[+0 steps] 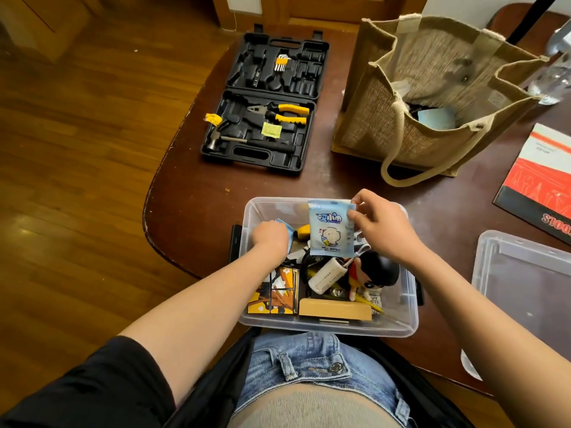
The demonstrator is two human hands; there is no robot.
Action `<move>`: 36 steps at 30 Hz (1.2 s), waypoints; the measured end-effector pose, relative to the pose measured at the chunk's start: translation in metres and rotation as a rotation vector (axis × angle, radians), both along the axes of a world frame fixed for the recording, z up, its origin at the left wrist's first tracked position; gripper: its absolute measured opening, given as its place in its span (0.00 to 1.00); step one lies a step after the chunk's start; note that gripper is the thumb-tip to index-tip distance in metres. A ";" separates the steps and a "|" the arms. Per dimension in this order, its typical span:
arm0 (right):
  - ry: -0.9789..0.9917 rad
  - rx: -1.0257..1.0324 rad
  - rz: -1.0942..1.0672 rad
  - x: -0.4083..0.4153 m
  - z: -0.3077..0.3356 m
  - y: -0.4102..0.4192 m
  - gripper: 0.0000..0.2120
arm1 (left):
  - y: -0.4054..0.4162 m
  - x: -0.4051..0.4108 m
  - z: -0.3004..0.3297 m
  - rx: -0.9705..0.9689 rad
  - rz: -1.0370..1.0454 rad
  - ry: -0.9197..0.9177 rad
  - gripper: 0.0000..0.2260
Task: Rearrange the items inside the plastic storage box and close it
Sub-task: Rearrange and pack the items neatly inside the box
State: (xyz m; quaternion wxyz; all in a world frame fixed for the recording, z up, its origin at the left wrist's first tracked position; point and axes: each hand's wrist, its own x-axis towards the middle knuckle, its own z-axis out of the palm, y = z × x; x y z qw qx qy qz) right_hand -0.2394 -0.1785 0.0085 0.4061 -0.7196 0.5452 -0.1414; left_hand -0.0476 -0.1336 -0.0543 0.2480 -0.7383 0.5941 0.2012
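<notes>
A clear plastic storage box [401,327] stands open on the table's near edge, in front of me. My right hand [381,225] pinches a light blue wet-wipes packet [331,230] upright above the box's far half. Inside the box at its far left, my left hand [270,237] grips another blue packet [285,227], mostly hidden. The box also holds an orange-and-black picture box [273,291], a wooden block [335,308], a white cylinder [327,274], a dark-haired doll [372,273] and a yellow-handled tool [303,231]. The clear lid [525,282] lies to the right.
An open black tool case [265,100] with pliers and a hammer lies at the far left of the dark table [197,199]. A burlap tote bag [432,97] stands behind the box. A red-and-black booklet [540,177] and a water bottle [553,75] are at the right.
</notes>
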 end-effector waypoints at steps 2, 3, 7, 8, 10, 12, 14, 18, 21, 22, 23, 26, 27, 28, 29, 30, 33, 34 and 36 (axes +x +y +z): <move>-0.043 0.070 -0.036 0.002 -0.002 -0.001 0.06 | -0.001 0.000 0.002 -0.034 -0.075 -0.027 0.12; -0.065 0.106 -0.050 0.003 -0.003 -0.001 0.06 | 0.001 0.001 0.002 -0.031 -0.091 -0.019 0.12; -0.158 0.209 -0.105 0.004 -0.006 -0.002 0.09 | 0.007 0.008 -0.002 0.013 -0.059 0.103 0.10; -0.170 0.220 -0.116 0.005 -0.007 -0.002 0.09 | 0.008 0.009 -0.003 0.023 -0.039 0.140 0.09; -0.180 0.235 -0.131 0.006 -0.008 -0.003 0.08 | 0.009 0.009 -0.005 0.079 0.005 0.225 0.09; -0.200 0.254 -0.142 0.008 -0.009 -0.005 0.08 | 0.010 0.008 -0.005 0.153 0.070 0.303 0.10; -0.213 0.280 -0.146 0.011 -0.010 -0.007 0.08 | 0.011 0.010 -0.004 0.195 0.131 0.366 0.12; -0.259 0.318 -0.167 0.020 -0.013 -0.009 0.10 | 0.011 0.012 0.008 0.024 0.359 0.634 0.18; -0.294 0.369 -0.180 0.028 -0.014 -0.011 0.10 | 0.007 0.008 0.032 -0.303 0.757 1.083 0.16; -0.311 0.397 -0.188 0.031 -0.015 -0.011 0.11 | 0.005 0.009 0.040 -0.339 0.880 1.220 0.15; -0.337 0.428 -0.203 0.036 -0.015 -0.011 0.11 | 0.004 0.011 0.047 -0.350 0.937 1.305 0.13; -0.474 0.551 -0.237 0.050 -0.018 -0.006 0.10 | 0.005 0.019 0.061 -0.371 0.824 1.305 0.06; -0.508 0.607 -0.207 0.054 -0.020 -0.004 0.09 | 0.006 0.021 0.061 -0.414 0.766 1.238 0.07; -0.499 0.654 -0.144 0.058 -0.023 0.000 0.07 | 0.008 0.024 0.061 -0.471 0.718 1.161 0.08; -0.431 0.677 -0.042 0.061 -0.027 0.004 0.07 | 0.009 0.027 0.060 -0.536 0.697 1.089 0.08; -0.303 0.661 0.097 0.063 -0.031 0.009 0.09 | 0.011 0.030 0.061 -0.601 0.703 1.035 0.07; 0.128 0.452 0.563 0.070 -0.045 0.023 0.22 | 0.015 0.039 0.060 -0.703 0.761 0.978 0.04; 0.209 0.393 0.652 0.073 -0.048 0.028 0.24 | 0.017 0.041 0.060 -0.708 0.770 0.973 0.04; 0.287 0.295 0.703 0.077 -0.049 0.035 0.21 | 0.020 0.043 0.059 -0.716 0.765 0.967 0.03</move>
